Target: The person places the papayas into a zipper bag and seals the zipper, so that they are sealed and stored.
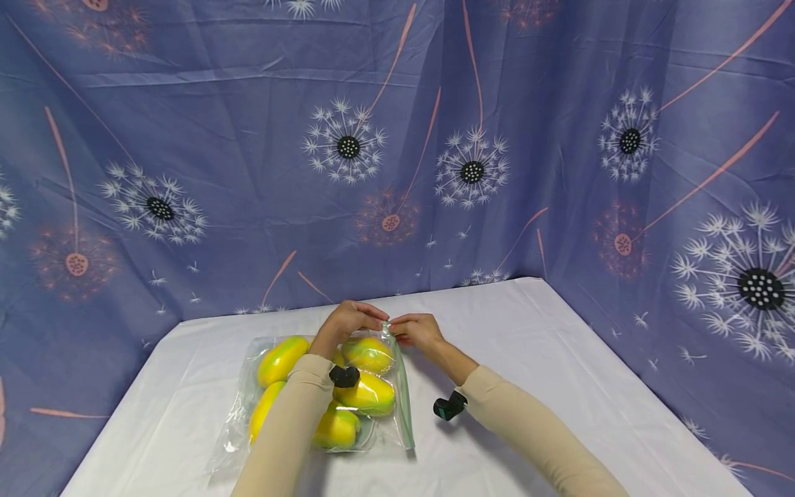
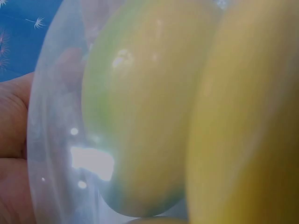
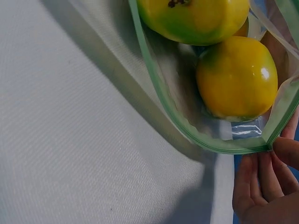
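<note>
A clear zip bag [image 1: 397,428] with a green zip strip lies on its side, its mouth facing right. Inside it are several yellow-green, mango-like fruits [image 1: 368,395]. At the far end of the strip my right hand [image 1: 422,331] pinches the zip corner between thumb and fingers. My left hand [image 1: 348,323] reaches over the bag and grips the same corner, its fingertips close to the right hand's. The right wrist view shows the mouth gaping around a fruit [image 3: 237,79]. In the left wrist view, clear plastic and a fruit [image 2: 145,107] cover part of the left hand [image 2: 14,121].
A white cloth covers the table [image 1: 534,359]. Behind and to the right hangs a blue-purple curtain [image 1: 261,152] with dandelion prints. Small black cameras [image 1: 450,406] are on both wrists.
</note>
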The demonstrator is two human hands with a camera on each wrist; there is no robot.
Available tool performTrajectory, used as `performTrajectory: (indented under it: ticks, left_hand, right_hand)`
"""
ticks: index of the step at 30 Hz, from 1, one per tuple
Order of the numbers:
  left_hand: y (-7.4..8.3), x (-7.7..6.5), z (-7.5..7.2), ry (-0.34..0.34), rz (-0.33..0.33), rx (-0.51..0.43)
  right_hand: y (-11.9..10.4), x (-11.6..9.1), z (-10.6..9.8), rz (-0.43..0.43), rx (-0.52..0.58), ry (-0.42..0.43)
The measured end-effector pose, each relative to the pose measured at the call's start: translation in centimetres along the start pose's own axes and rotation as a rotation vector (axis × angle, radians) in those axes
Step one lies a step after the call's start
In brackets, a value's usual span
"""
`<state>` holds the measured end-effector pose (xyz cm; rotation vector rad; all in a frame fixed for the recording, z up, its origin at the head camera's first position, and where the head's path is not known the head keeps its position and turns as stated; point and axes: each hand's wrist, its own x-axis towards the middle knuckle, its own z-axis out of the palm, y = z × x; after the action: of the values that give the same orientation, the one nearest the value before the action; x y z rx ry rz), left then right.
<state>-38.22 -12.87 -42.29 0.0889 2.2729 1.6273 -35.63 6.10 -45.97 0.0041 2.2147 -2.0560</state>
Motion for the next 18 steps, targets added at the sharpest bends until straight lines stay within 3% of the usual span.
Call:
performTrajectory:
  ticks: [11,18]
  left_hand:
    - [0.33,-0.06,-0.12,-0.005,0.034,0.041]
    - [0.54,-0.10,-0.14,-0.015,0.059,0.021]
  right_hand:
    - [-0.26,-0.05,-0.36,0.008,0.003,-0.036]
    - [-0.55,-0.30,-0.59,0.018,0.010,-0.052]
